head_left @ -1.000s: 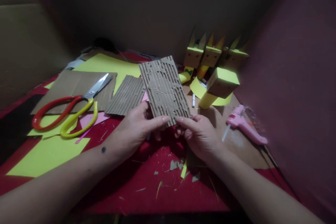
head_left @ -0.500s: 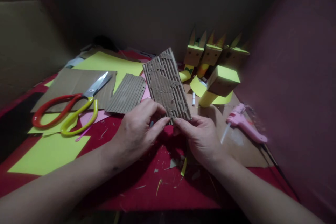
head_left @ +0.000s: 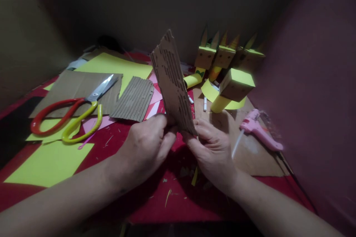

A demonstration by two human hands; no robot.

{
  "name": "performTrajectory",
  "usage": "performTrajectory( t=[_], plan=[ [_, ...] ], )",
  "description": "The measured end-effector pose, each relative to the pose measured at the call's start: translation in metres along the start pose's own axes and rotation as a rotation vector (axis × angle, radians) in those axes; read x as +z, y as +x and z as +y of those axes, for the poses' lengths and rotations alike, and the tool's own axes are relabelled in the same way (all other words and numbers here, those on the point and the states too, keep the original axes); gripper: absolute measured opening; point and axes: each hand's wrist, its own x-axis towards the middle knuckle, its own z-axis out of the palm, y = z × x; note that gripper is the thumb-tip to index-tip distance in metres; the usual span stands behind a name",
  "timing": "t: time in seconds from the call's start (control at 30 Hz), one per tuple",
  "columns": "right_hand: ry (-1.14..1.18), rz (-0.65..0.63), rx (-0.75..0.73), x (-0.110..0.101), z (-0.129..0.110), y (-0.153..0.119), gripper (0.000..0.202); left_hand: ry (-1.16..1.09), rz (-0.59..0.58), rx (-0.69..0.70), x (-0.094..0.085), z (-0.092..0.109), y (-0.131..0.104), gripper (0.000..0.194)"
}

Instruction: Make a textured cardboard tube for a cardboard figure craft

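Looks out from head height, above and behind the left hand and the right hand, facing forward and angled down at the red tabletop. Sits near enough to catch both forearms rising from the lower corners, with the hands close to mid-frame. Reaches past the hands to the dark back wall, to the scissors left of them and to the pink glue gun and purplish wall right of them. Includes the tabletop's front edge, nearer than the hands.

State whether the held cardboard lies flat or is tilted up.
Tilted up: the left hand and right hand hold the cardboard low, its top end raised.
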Motion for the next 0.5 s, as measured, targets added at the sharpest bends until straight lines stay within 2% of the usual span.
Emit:
performTrajectory(
  t=[0.13,0.27,0.37,0.5],
  plan=[
    [-0.102,-0.034,-0.124,0.0015,0.0008,-0.0017,0.029,0.176,0.03,0.159,0.0008,0.0017,-0.0017,0.022],
    [-0.137,-0.073,-0.172,0.0025,0.0004,-0.0014,0.035,0.227,0.026,0.156,-0.0012,0.0031,-0.0023,0.018],
    [-0.059,-0.067,-0.067,0.0019,-0.0003,-0.0003,0.025,0.127,0.03,0.094,-0.0039,0.0025,0.0009,0.019],
    [0.118,-0.037,0.198,-0.0005,0.003,0.0008,0.013,-0.001,0.011,0.025,-0.0072,-0.0011,0.0062,0.016]
  ],
)
